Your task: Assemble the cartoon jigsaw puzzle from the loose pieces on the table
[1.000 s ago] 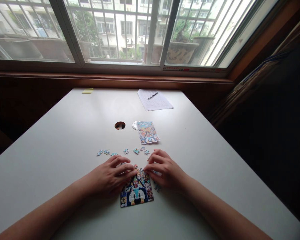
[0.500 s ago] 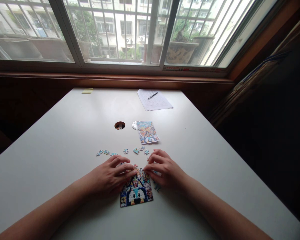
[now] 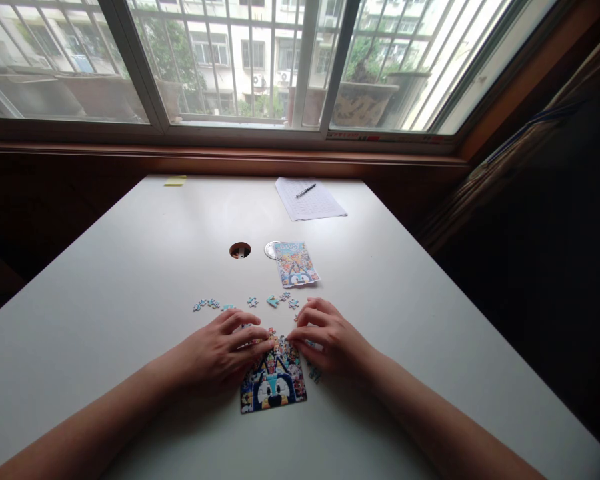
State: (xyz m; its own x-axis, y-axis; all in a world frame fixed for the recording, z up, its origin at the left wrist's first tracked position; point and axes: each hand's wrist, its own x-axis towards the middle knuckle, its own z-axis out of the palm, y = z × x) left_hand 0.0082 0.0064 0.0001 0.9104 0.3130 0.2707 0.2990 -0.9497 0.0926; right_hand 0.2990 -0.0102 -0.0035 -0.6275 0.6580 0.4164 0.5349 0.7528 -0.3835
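A partly assembled jigsaw puzzle (image 3: pixel 273 387) lies flat on the white table, its dark-eared cartoon dog face towards me. My left hand (image 3: pixel 233 347) rests over the puzzle's upper left side, fingers spread and fingertips touching it. At the upper right edge, my right hand (image 3: pixel 330 337) has its fingertips closed on a small jigsaw piece, mostly hidden by the fingers. Loose jigsaw pieces (image 3: pixel 273 301) are scattered in a row beyond both hands. More loose pieces (image 3: pixel 314 375) lie partly under my right hand.
Beyond the pieces lies a printed picture card (image 3: pixel 297 265), overlapping a silvery round object (image 3: pixel 270 250). A cable hole (image 3: pixel 240 251) opens in the table to its left. Farther back are paper sheets (image 3: pixel 305 203) with a pen (image 3: pixel 306 191) and a yellow sticky note (image 3: pixel 175 181).
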